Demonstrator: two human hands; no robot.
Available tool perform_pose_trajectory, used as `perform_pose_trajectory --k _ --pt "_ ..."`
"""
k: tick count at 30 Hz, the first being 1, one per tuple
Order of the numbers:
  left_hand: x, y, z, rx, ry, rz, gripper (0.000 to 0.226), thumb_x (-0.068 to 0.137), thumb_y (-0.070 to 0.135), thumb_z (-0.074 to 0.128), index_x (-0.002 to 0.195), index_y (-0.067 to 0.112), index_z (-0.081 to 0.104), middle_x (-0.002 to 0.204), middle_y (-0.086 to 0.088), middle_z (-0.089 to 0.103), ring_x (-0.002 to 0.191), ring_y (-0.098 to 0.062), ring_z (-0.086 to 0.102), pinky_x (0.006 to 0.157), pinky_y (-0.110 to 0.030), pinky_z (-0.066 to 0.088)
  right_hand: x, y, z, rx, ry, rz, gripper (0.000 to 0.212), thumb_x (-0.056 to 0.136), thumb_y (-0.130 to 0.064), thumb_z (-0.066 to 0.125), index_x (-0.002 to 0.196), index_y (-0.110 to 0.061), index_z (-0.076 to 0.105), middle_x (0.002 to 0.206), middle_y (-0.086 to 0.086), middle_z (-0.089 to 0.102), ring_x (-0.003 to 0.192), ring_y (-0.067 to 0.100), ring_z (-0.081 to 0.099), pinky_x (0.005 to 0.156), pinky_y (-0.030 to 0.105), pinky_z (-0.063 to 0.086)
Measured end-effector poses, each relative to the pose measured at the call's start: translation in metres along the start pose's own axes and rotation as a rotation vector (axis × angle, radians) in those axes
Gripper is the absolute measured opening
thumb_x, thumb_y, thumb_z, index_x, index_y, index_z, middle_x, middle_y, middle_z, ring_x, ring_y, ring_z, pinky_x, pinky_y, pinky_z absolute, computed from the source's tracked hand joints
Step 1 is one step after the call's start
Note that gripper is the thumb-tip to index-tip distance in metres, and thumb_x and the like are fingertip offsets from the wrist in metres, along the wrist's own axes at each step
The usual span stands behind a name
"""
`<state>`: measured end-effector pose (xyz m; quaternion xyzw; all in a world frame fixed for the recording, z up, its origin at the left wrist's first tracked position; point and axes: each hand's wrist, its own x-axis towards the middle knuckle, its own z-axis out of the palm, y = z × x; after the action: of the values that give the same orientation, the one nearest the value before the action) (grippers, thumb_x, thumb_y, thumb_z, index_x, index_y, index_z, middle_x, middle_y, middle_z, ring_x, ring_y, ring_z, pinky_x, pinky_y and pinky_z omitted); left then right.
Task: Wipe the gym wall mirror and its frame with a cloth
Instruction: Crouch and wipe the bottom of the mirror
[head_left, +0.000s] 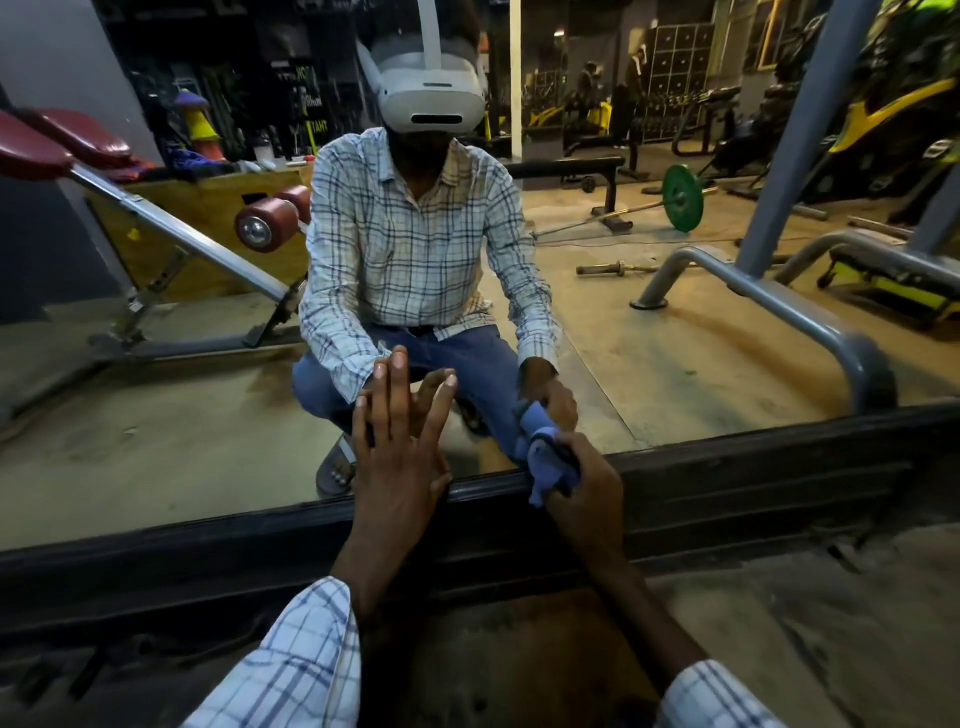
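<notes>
Left hand (397, 457), fingers straight and spread, flat on mirror (675, 364) just above dark frame (779, 467). Right hand (587, 483) grips blue cloth (548, 467) (bunched) at frame's top edge.

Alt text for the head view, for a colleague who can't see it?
The right hand grips a blue cloth at the mirror's dark bottom frame, while the left hand rests flat against the mirror glass. A bench and barbell show in reflection.
</notes>
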<state>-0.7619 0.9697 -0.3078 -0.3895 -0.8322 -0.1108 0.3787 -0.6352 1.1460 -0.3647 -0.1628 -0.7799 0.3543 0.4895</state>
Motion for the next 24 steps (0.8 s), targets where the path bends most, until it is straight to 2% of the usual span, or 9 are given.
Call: perform_pose_trajectory --k 2,4,9,11,13,17,20,23,24 --pt "0.0 -0.002 0.0 -0.005 0.0 0.002 0.13 0.056 0.032 0.096 0.165 0.024 0.025 0.172 -0.024 0.0 0.16 -0.042 0.003 0.123 -0.061 0.021 0.023 -0.012 -0.019 -0.007 0.038 -0.05 0.026 0.088 -0.013 0.067 0.113 -0.009 0.069 0.102 -0.011 0.065 0.094 -0.014 0.057 0.087 0.003 0.042" --pt "0.0 -0.001 -0.001 -0.013 -0.001 0.002 0.129 0.057 0.03 0.096 0.165 0.024 0.026 0.172 -0.024 0.0 0.16 -0.041 0.004 0.123 -0.061 0.021 0.061 -0.027 -0.049 -0.022 0.247 -0.008 0.018 0.09 -0.013 0.07 0.108 -0.014 0.067 0.091 -0.016 0.06 0.08 -0.013 0.054 0.075 0.002 0.04" --pt "0.0 -0.001 -0.003 -0.032 -0.009 -0.006 0.125 0.061 0.024 0.092 0.165 0.026 0.024 0.172 -0.023 -0.001 0.16 -0.041 0.004 0.122 -0.062 0.023 0.131 -0.052 -0.092 0.194 0.659 0.211 0.033 0.092 -0.009 0.073 0.119 -0.023 0.061 0.108 -0.02 0.061 0.096 -0.019 0.06 0.091 0.012 0.052" --pt "-0.002 -0.002 -0.003 -0.028 -0.003 -0.007 0.125 0.061 0.023 0.09 0.165 0.027 0.022 0.173 -0.022 0.0 0.16 -0.04 0.004 0.122 -0.062 0.022 0.118 -0.059 -0.06 0.138 0.624 0.133 0.031 0.088 -0.005 0.073 0.118 -0.012 0.067 0.113 -0.007 0.069 0.1 -0.006 0.064 0.091 0.017 0.054" --pt "-0.003 -0.004 -0.003 -0.024 0.007 0.004 0.126 0.061 0.023 0.09 0.166 0.029 0.019 0.173 -0.022 0.0 0.16 -0.04 0.005 0.122 -0.062 0.022 0.097 -0.064 -0.032 0.092 0.407 -0.049 0.041 0.08 0.002 0.07 0.12 -0.004 0.068 0.115 0.006 0.07 0.105 0.013 0.066 0.093 0.023 0.054" --pt "-0.002 0.002 -0.004 -0.006 -0.006 -0.022 0.123 0.063 0.027 0.088 0.166 0.026 0.02 0.172 -0.023 -0.002 0.16 -0.04 0.002 0.123 -0.062 0.02 0.109 -0.066 -0.048 -0.04 0.123 -0.206 0.046 0.07 0.006 0.072 0.114 -0.006 0.069 0.108 0.005 0.07 0.1 0.015 0.065 0.084 0.024 0.055" --pt "-0.002 0.006 -0.002 -0.006 0.0 -0.033 0.122 0.065 0.027 0.088 0.166 0.025 0.02 0.172 -0.024 -0.002 0.16 -0.04 0.001 0.123 -0.063 0.019 0.144 -0.077 -0.075 -0.016 0.309 -0.159 0.032 0.079 -0.006 0.075 0.11 -0.008 0.067 0.102 -0.001 0.067 0.093 0.012 0.064 0.076 0.019 0.054" --pt "0.0 0.007 0.001 0.01 0.007 -0.047 0.121 0.065 0.024 0.087 0.166 0.024 0.02 0.172 -0.025 0.0 0.16 -0.042 0.001 0.123 -0.063 0.018 0.164 -0.096 -0.063 0.144 0.555 -0.033 0.031 0.084 -0.014 0.074 0.112 -0.005 0.066 0.111 0.005 0.069 0.103 0.02 0.068 0.089 0.034 0.059" --pt "0.0 0.009 0.001 0.013 0.001 -0.056 0.122 0.064 0.022 0.088 0.166 0.023 0.02 0.172 -0.025 -0.001 0.16 -0.042 0.0 0.123 -0.064 0.018 0.161 -0.108 -0.047 0.193 0.571 -0.009 0.034 0.083 -0.009 0.075 0.115 -0.003 0.067 0.117 0.01 0.07 0.108 0.019 0.067 0.096 0.03 0.056"
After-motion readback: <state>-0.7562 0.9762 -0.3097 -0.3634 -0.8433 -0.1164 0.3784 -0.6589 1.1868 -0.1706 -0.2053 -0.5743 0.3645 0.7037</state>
